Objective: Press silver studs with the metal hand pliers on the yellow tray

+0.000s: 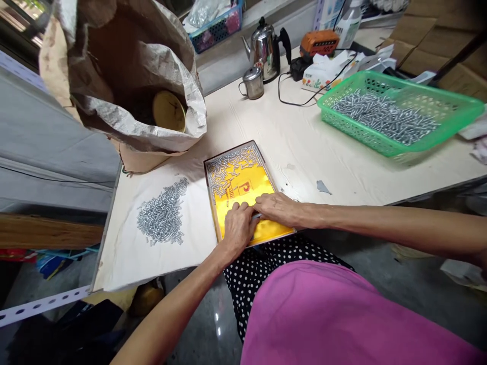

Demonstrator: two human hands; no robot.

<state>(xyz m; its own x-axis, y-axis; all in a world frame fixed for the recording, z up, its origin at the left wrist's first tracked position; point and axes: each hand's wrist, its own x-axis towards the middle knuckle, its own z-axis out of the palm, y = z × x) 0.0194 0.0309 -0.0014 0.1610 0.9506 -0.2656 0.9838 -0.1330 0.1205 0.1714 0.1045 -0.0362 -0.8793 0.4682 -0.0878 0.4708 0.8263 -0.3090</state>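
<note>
The left hand [239,225] and right hand [279,209] meet over the near half of a shallow tray [272,230] with a yellow bottom, fingers curled inward; a thin grey piece [257,215] shows between them, but I cannot tell which fingers pinch it. The tray lies at the near edge of the table [297,147], small metal pins [217,177] gathered along its far and left sides. To its left is a loose pile of pins [162,215]. A big open paper sack [152,136] crowds the far left corner, a round yellow container [169,111] inside it. Far right, a green basket [365,134] holds more metal pieces [384,117]. Between sack and basket, at the far side, stand a lidded metal cup [253,83], a kettle [265,48] and a tissue box [315,80], a black cord [294,104] looping before them; a grey scrap [323,187] lies right of the tray, and the way between tray and basket is otherwise unblocked
</note>
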